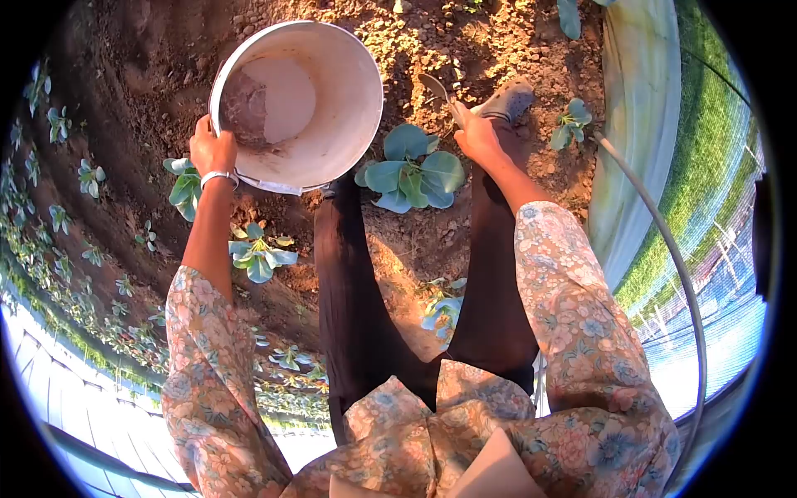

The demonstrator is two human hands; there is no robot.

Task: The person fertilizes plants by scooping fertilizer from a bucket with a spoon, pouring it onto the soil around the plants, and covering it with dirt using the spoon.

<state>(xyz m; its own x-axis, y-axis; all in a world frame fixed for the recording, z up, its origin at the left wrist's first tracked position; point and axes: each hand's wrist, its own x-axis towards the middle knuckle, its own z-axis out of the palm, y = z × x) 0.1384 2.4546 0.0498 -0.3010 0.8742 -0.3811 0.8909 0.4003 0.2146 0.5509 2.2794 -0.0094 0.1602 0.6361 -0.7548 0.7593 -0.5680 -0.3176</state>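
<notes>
My left hand [213,150] is closed on the rim of a white bucket [349,108], which is tilted so that its inside shows. A little brown soil-like material lies in the bucket. In my right hand [479,135] is the handle of a small hand tool [433,85] with a curved metal end, held over the soil beside my right shoe [508,100]. A leafy plant [408,176] grows between my two hands, in front of my legs.
Smaller plants [259,253] stand in the soil below the bucket, and rows of seedlings [91,178] run along the left. To the right are another plant [571,124], a pale plastic sheet [635,108], a curved hose or rod [664,228] and green grass [706,141].
</notes>
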